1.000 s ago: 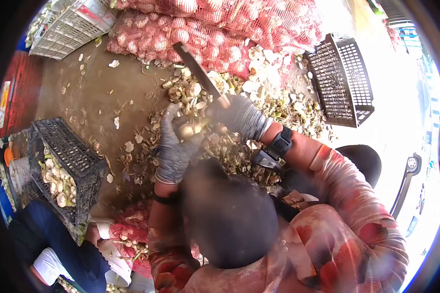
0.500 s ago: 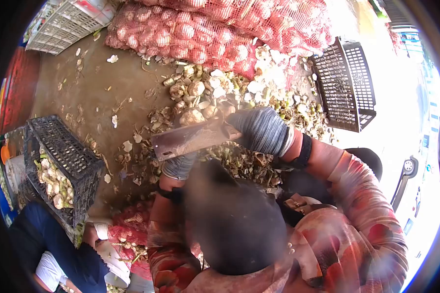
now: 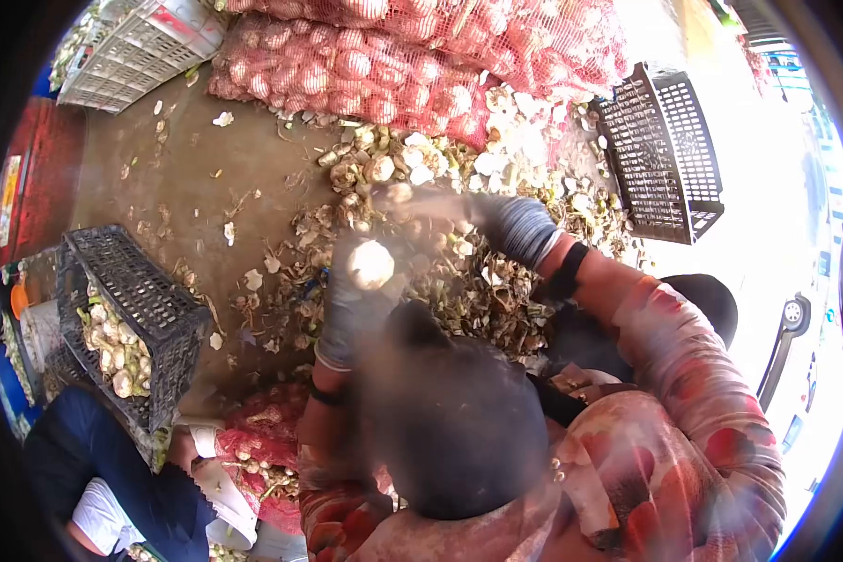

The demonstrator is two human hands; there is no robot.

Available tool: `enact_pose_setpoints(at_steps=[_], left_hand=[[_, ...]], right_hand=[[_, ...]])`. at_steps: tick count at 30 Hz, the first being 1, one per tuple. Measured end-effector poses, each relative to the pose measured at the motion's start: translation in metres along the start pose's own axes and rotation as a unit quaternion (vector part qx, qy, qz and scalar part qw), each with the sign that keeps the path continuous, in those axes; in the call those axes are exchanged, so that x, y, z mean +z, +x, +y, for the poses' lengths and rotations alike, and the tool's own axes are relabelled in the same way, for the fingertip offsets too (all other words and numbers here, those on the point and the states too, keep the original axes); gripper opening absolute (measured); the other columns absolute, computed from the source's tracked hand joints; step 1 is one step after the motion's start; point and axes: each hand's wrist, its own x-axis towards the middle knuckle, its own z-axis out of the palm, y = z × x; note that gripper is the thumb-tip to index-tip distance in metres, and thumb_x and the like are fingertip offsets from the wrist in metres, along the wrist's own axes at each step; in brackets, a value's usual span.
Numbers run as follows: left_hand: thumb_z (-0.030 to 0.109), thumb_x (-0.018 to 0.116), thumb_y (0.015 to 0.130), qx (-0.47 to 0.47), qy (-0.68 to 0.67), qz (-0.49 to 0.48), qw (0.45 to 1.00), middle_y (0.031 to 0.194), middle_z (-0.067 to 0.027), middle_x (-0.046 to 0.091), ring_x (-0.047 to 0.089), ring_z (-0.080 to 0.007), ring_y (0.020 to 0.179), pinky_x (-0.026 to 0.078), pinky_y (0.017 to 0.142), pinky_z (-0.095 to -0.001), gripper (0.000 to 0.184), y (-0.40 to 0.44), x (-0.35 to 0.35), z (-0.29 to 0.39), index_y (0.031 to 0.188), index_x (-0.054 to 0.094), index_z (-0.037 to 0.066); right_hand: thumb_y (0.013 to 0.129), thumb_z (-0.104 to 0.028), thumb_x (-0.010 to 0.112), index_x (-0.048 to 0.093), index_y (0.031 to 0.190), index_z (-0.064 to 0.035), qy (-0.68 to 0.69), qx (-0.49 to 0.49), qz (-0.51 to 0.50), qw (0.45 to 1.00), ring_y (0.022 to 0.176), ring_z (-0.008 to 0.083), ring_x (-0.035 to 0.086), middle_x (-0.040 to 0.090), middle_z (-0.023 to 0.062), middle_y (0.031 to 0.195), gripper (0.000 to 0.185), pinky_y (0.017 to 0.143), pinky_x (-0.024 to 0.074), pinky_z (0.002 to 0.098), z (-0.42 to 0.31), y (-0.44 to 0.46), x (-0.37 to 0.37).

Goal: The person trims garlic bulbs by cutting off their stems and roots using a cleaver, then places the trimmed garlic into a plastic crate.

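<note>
My left hand (image 3: 345, 304), in a grey glove, is closed around a pale garlic bulb (image 3: 371, 265). My right hand (image 3: 510, 225), gloved too, grips a broad-bladed cleaver (image 3: 431, 202), smeared by motion. The blade lies just beyond the held bulb, above the heap. Below both hands spreads a pile of garlic bulbs and trimmed skins (image 3: 478, 290). More loose bulbs (image 3: 377, 169) lie on the far side of the pile.
Red mesh sacks of garlic (image 3: 347, 70) lie along the back. A black crate (image 3: 660, 155) stands at right. Another black crate (image 3: 136, 290) with garlic bulbs is at left, near a second person's dark sleeve (image 3: 94, 459). A pale crate (image 3: 131, 61) is at upper left.
The cleaver has swung away from over my left hand, out toward the pile, and blurs. My left hand has come forward, and the bulb in it now shows.
</note>
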Motion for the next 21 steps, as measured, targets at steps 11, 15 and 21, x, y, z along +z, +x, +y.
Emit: enact_pose_setpoints(at_steps=[11, 15, 21], left_hand=[[0.021, 0.054, 0.097, 0.034, -0.236, 0.219, 0.946, 0.139, -0.0153, 0.047, 0.041, -0.0263, 0.133, 0.033, 0.112, -0.0459, 0.05, 0.04, -0.174, -0.032, 0.14, 0.04, 0.001], [0.013, 0.06, 0.089, 0.022, 0.281, 0.055, 0.958, 0.139, -0.0121, 0.049, 0.044, -0.0255, 0.129, 0.033, 0.111, -0.036, 0.042, 0.123, -0.069, -0.147, 0.13, 0.056, 0.004], [0.017, 0.062, 0.088, 0.064, 0.39, 0.015, 0.919, 0.136, -0.0168, 0.05, 0.046, -0.0314, 0.126, 0.036, 0.107, -0.0368, 0.041, 0.154, -0.041, -0.177, 0.126, 0.057, 0.003]], right_hand=[[0.088, -0.032, 0.062, 0.06, 0.098, -0.0048, 0.135, 0.052, 0.181, 0.973, 0.072, 0.0398, 0.064, 0.064, 0.0214, 0.075, 0.028, 0.063, 0.0505, 0.0441, 0.04, -0.025, -0.009], [0.087, -0.034, 0.066, 0.061, 0.099, -0.0071, 0.094, 0.073, 0.124, 0.985, 0.073, 0.0392, 0.064, 0.065, 0.0189, 0.075, 0.03, 0.063, 0.0504, 0.0448, 0.01, -0.03, -0.02], [0.083, -0.028, 0.066, 0.058, 0.104, -0.0064, 0.095, 0.027, 0.05, 0.994, 0.082, 0.0384, 0.065, 0.066, 0.0192, 0.083, 0.031, 0.07, 0.0515, 0.0463, -0.006, -0.035, -0.044]])
